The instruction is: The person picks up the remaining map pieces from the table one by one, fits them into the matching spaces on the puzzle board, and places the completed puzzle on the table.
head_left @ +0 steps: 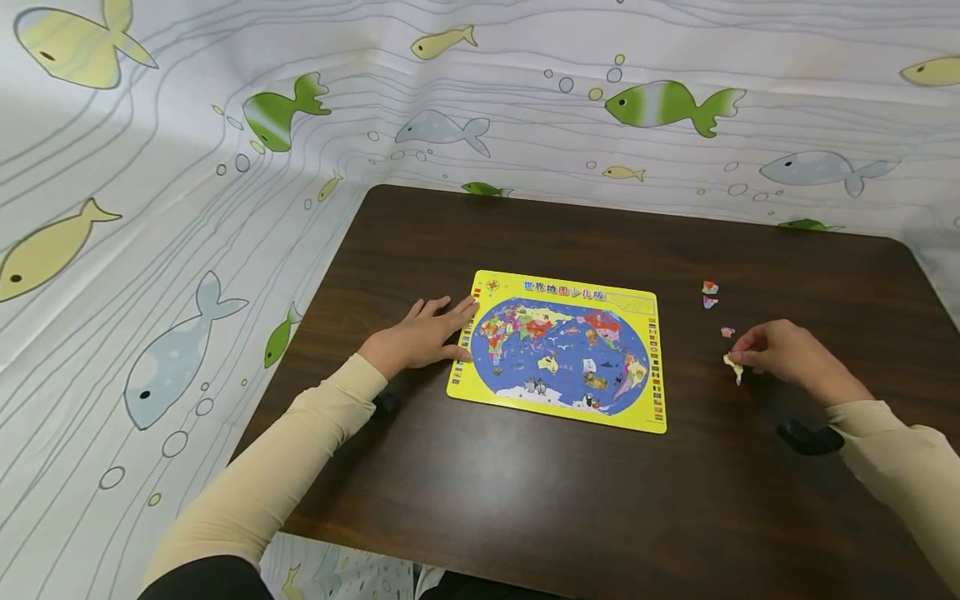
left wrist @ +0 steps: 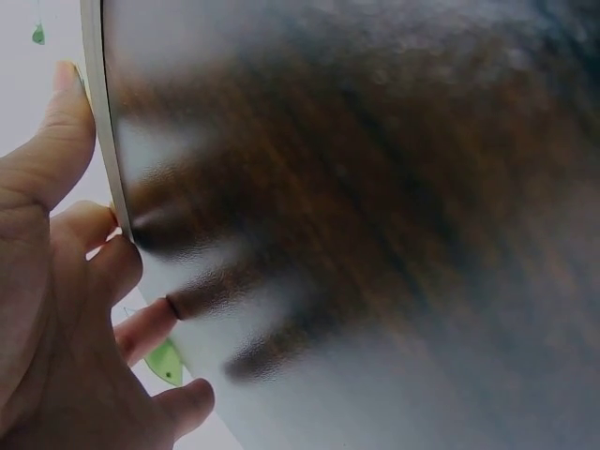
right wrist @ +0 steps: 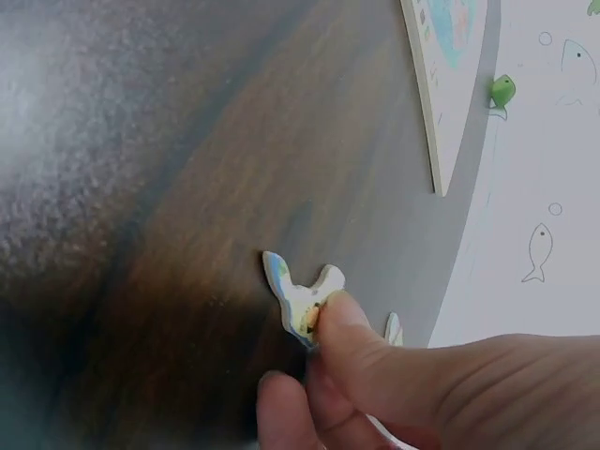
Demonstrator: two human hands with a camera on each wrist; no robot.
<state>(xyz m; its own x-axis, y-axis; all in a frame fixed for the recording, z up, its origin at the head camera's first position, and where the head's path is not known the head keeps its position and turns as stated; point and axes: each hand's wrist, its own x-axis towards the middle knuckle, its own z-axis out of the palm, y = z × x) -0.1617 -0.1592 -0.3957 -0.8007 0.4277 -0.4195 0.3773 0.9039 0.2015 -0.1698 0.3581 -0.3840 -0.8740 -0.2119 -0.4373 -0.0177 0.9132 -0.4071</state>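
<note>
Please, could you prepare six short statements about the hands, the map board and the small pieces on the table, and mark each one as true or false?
1. The right hand pinches a small piece. True.
2. The left hand is at the left side of the map board. True.
3. The border of the map board is red. False: it is yellow.
4. The right hand is to the left of the map board. False: it is to the right.
5. Other small pieces lie on the table. True.
6. The table is white. False: it is dark brown.
</note>
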